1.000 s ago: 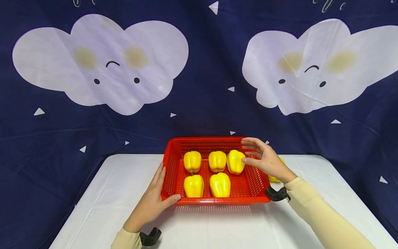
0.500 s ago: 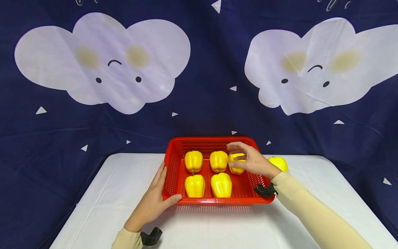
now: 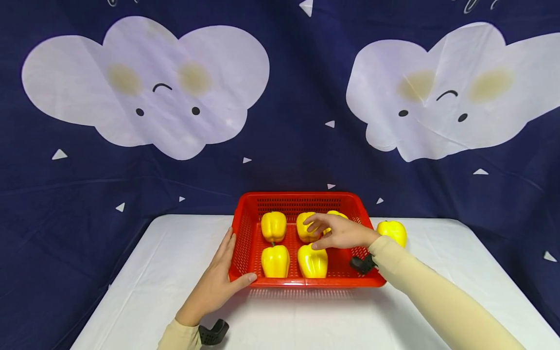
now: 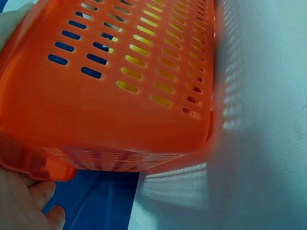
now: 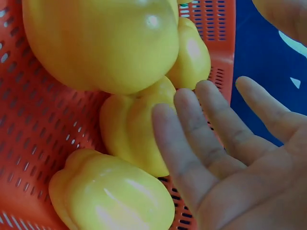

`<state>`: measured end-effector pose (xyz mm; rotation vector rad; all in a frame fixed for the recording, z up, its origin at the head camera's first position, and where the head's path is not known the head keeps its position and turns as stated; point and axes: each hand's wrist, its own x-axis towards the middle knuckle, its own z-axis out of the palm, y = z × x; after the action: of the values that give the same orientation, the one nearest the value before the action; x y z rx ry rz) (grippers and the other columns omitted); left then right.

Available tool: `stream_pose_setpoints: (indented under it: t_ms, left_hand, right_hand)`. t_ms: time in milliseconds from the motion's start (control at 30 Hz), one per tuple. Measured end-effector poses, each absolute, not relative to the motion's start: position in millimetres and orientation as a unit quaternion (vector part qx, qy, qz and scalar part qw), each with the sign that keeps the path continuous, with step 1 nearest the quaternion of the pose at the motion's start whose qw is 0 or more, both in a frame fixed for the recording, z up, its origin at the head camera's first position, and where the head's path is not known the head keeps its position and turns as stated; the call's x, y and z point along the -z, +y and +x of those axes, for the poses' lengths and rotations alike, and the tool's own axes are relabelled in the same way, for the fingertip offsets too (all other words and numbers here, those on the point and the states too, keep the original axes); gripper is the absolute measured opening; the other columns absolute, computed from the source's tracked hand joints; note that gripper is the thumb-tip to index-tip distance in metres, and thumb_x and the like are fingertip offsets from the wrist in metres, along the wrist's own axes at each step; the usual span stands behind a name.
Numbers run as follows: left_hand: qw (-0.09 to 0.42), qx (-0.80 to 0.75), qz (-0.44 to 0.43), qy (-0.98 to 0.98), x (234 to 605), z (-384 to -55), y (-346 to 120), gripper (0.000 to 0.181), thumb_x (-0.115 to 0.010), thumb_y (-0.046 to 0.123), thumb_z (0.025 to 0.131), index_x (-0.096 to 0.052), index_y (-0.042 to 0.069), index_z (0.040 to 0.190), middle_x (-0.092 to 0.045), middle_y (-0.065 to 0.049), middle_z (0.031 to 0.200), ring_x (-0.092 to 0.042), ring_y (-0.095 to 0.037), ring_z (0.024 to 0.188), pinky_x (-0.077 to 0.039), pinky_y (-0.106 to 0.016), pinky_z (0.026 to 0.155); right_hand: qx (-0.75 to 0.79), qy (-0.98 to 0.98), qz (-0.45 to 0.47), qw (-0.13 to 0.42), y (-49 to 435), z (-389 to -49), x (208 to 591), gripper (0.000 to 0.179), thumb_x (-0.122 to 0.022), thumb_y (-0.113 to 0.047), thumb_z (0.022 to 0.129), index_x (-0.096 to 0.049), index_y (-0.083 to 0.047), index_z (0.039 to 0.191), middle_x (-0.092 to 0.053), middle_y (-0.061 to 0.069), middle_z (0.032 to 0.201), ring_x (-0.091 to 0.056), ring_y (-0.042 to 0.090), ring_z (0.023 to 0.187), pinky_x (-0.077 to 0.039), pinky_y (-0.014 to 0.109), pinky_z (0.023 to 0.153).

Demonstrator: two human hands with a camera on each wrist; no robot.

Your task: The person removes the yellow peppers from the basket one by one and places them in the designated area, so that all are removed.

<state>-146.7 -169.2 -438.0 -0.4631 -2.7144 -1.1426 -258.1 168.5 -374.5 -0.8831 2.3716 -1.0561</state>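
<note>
A red perforated plastic basket [image 3: 306, 282] holds several yellow bell peppers, among them a front-right bell pepper [image 3: 314, 266] and a back-middle bell pepper [image 3: 303, 227]. My left hand [image 3: 212, 279] rests against the basket's left front corner, fingers along the outer left side and thumb on the front rim. Over the basket's right half is my right hand [image 3: 343, 232], its fingers spread and relaxed, holding nothing. It partly hides the back-right bell pepper [image 3: 336, 213]. In the right wrist view its fingertips [image 5: 165, 115] overlap one bell pepper [image 5: 129, 129].
Outside the basket, at its right, another yellow bell pepper [image 3: 392, 232] lies on the white-covered table [image 3: 297, 321], partly behind the right sleeve. A dark blue cloth [image 3: 302, 146] with clouds hangs behind the table. Each wrist wears a black device [image 3: 214, 333].
My right hand has moved leftward from the basket's right rim to over the peppers, uncovering more of the pepper outside. My left hand has stayed at its corner.
</note>
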Motion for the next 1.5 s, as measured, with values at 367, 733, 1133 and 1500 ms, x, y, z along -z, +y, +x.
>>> stream_pose_setpoints:
  t_ms: [367,733,1133,1500]
  left_hand:
    - [0.081,0.383,-0.159,-0.907,437.9,-146.5,-168.8,0.105,-0.070,0.056,0.089,-0.017,0.000,0.160,-0.001,-0.003,0.169,-0.017,-0.035,0.151,-0.027,-0.062,0.113]
    - [0.084,0.383,-0.160,-0.906,439.0,-146.2,-168.9,0.104,-0.070,0.055,0.089,-0.017,-0.001,0.159,-0.001,-0.003,0.169,-0.017,-0.035,0.151,-0.026,-0.062,0.113]
    - [0.086,0.381,-0.159,-0.907,439.7,-146.9,-169.3,0.104,-0.070,0.056,0.088,-0.017,0.000,0.160,-0.002,-0.003,0.169,-0.018,-0.035,0.151,-0.027,-0.062,0.113]
    - [0.088,0.383,-0.160,-0.906,440.1,-146.9,-169.5,0.104,-0.071,0.054,0.088,-0.018,0.000,0.159,-0.004,-0.006,0.169,-0.019,-0.035,0.151,-0.027,-0.062,0.113]
  right_hand:
    - [0.310,0.875,-0.295,0.226,162.6,-254.1,378.3,0.064,-0.081,-0.026,0.084,-0.054,-0.003,0.137,-0.065,0.015,0.127,-0.063,0.030,0.113,-0.053,0.045,0.096]
    - [0.250,0.889,-0.304,0.236,159.6,-251.2,386.3,0.067,-0.083,-0.031,0.080,-0.059,-0.005,0.137,-0.060,0.008,0.135,-0.054,0.027,0.120,-0.041,0.052,0.107]
    - [0.217,0.892,-0.283,0.279,155.1,-247.6,389.5,0.090,-0.089,-0.036,0.072,-0.047,-0.009,0.147,-0.054,0.002,0.138,-0.050,0.022,0.123,-0.039,0.046,0.110]
    - [0.199,0.894,-0.287,0.280,152.8,-247.0,393.3,0.092,-0.090,-0.033,0.070,-0.045,-0.007,0.145,-0.055,0.002,0.133,-0.053,0.020,0.116,-0.043,0.044,0.106]
